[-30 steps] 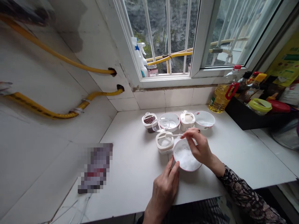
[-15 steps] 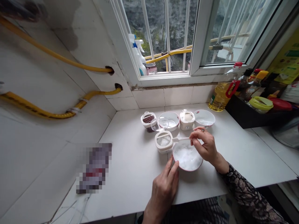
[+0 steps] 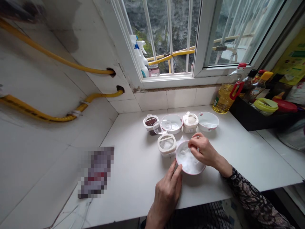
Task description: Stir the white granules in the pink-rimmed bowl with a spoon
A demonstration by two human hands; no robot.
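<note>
A bowl of white powder (image 3: 190,163) stands near the counter's front. My left hand (image 3: 168,189) rests its fingertips against the bowl's left rim, thumb and fingers a little apart. Over the bowl's right side, my right hand (image 3: 202,149) pinches a small white spoon (image 3: 184,152), whose head is low inside the bowl at the powder. Left of the bowl is a square jar (image 3: 166,145) with its clear lid flipped up and white contents inside. Behind stand a jar of dark red grains (image 3: 151,122), a white bowl (image 3: 172,128), a jar of pale powder (image 3: 190,122) and another white bowl (image 3: 208,123).
An oil bottle (image 3: 222,98) stands at the back right beside a black box (image 3: 247,116) of bottles and lidded containers. A blurred dark object (image 3: 97,173) lies at the left. Yellow pipes (image 3: 54,118) run along the left wall; a barred window is behind.
My right hand has moved left and down, bringing the spoon from above the square jar's right edge into the bowl of white powder. My left hand has stayed at the rim.
</note>
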